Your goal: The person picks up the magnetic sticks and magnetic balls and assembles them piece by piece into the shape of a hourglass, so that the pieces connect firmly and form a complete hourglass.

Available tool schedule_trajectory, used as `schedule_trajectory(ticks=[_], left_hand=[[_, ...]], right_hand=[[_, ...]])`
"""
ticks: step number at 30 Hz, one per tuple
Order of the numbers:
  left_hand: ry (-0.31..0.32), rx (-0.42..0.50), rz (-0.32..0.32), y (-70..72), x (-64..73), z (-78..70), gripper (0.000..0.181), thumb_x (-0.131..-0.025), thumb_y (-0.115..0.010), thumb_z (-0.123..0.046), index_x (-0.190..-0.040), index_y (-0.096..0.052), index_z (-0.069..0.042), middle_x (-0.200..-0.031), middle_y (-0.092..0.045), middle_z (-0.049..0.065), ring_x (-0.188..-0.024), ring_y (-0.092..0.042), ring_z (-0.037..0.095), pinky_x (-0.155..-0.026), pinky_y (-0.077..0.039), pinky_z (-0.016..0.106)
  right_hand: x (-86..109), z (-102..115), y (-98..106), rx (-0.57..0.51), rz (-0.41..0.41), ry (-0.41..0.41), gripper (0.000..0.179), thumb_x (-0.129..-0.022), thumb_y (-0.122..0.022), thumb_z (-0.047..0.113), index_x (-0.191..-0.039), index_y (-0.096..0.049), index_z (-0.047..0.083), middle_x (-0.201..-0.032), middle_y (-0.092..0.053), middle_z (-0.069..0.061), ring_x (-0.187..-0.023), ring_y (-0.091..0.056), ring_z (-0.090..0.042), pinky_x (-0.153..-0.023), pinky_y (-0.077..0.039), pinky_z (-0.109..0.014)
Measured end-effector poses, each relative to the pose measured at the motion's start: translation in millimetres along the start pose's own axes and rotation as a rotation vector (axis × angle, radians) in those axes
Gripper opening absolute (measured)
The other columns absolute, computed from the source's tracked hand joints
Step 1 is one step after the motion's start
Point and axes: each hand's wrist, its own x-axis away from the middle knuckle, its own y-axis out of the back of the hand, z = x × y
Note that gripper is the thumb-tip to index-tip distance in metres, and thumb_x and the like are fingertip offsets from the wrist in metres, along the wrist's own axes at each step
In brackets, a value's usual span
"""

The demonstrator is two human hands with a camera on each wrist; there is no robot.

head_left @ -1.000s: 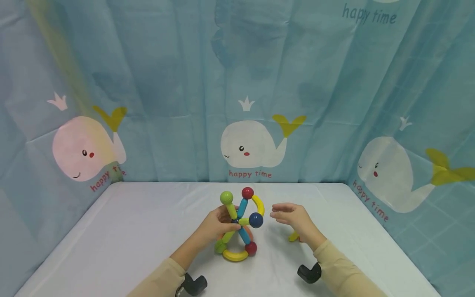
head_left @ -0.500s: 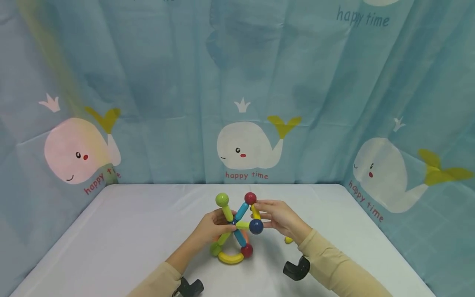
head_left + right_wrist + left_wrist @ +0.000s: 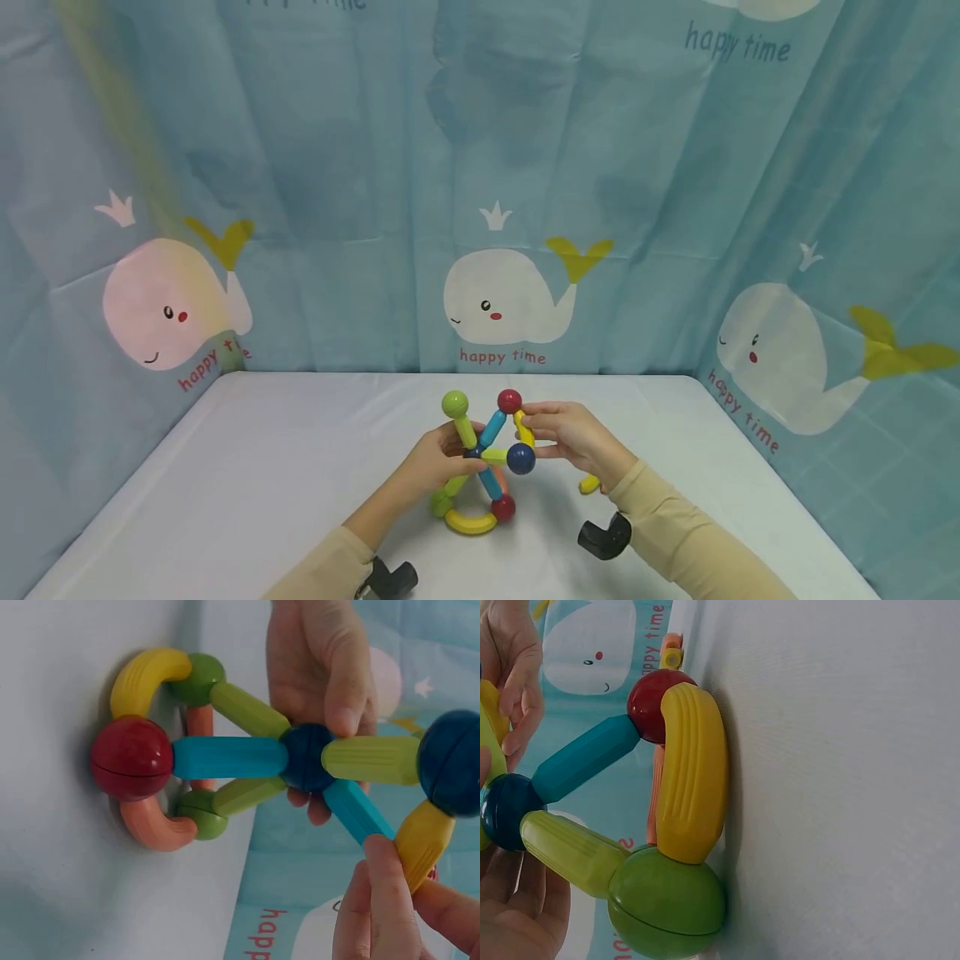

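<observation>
A magnetic ball-and-stick model stands on the white table (image 3: pixel 300 467). Its lower ring has red and green balls joined by curved sticks, among them a yellow curved stick (image 3: pixel 695 772). Straight sticks rise from it to a dark blue centre ball (image 3: pixel 306 757). My left hand (image 3: pixel 431 462) holds the model around this centre ball. Above it, sticks bear a green ball (image 3: pixel 454 404), a red ball (image 3: pixel 509 401) and another dark blue ball (image 3: pixel 521 458). Between those last two, my right hand (image 3: pixel 573 433) pinches a second yellow curved stick (image 3: pixel 424 844) with fingers and thumb.
Behind my right wrist lies a loose yellow piece (image 3: pixel 589 483), partly hidden, with a bit of orange beside it. Black wrist mounts (image 3: pixel 604 536) hang below both wrists. A blue whale-print curtain (image 3: pixel 337 208) encloses the table's back and sides.
My right hand has moved left from beside the model and taken hold of the upper yellow curved stick. My left hand keeps its grip at the centre ball.
</observation>
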Motion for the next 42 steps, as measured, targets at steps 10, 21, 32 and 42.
schedule_trajectory(ticks=[10,21,32,42], left_hand=[[-0.023,-0.013,-0.001,-0.4,-2.3,3.1,0.054,-0.085,-0.079,-0.027,-0.132,-0.060,-0.010,-0.123,-0.068,0.009,-0.114,-0.063,0.027,-0.100,-0.053,0.048],[-0.008,-0.025,-0.003,0.0,-1.6,0.7,0.055,-0.084,-0.080,-0.024,-0.132,-0.059,-0.009,-0.122,-0.068,0.011,-0.112,-0.064,0.027,-0.097,-0.055,0.049],[0.021,-0.036,0.007,-0.5,-3.0,0.7,0.059,-0.085,-0.079,-0.027,-0.136,-0.057,-0.009,-0.127,-0.066,0.013,-0.115,-0.063,0.031,-0.095,-0.056,0.050],[0.026,-0.039,0.004,0.3,-3.7,-2.1,0.062,-0.084,-0.080,-0.022,-0.139,-0.053,-0.009,-0.131,-0.063,0.015,-0.113,-0.063,0.029,-0.095,-0.056,0.049]], right_hand=[[-2.0,9.0,-0.2,0.036,-0.012,0.006,0.039,-0.096,-0.065,0.020,-0.129,-0.063,0.001,-0.121,-0.068,-0.016,-0.105,-0.068,-0.025,-0.078,-0.062,-0.036],[-6.8,13.3,-1.0,0.035,-0.018,0.010,0.036,-0.093,-0.069,0.022,-0.122,-0.068,0.001,-0.117,-0.071,-0.015,-0.099,-0.068,-0.023,-0.078,-0.062,-0.035],[-7.4,17.6,-6.1,0.018,-0.050,-0.001,0.036,-0.092,-0.071,0.024,-0.121,-0.069,0.002,-0.121,-0.071,-0.016,-0.097,-0.071,-0.020,-0.079,-0.062,-0.035],[-10.6,18.5,-9.5,0.006,-0.058,0.024,0.033,-0.092,-0.070,0.020,-0.119,-0.070,0.000,-0.120,-0.071,-0.016,-0.113,-0.067,-0.033,-0.080,-0.062,-0.036]])
